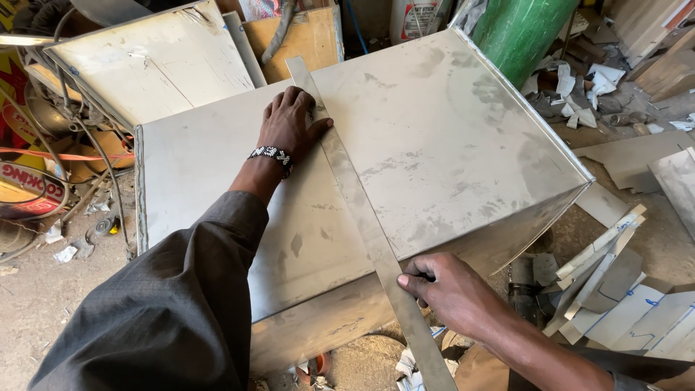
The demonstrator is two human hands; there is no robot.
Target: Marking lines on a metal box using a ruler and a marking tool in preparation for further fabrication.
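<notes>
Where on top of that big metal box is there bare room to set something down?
The box top is bare right of the long metal strip, out to the far corner by the green cylinder. Left of the strip, a smaller patch lies under the left hand and its sleeve. The floor at right is crowded with metal offcuts, beyond the right hand.

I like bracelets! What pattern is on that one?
Black-and-white beaded zigzag bracelet, on the left wrist, head view.

Red-yellow printed sign [16,137] at left edge, partly hidden; white container with red-white label [418,18] at top centre.
</notes>
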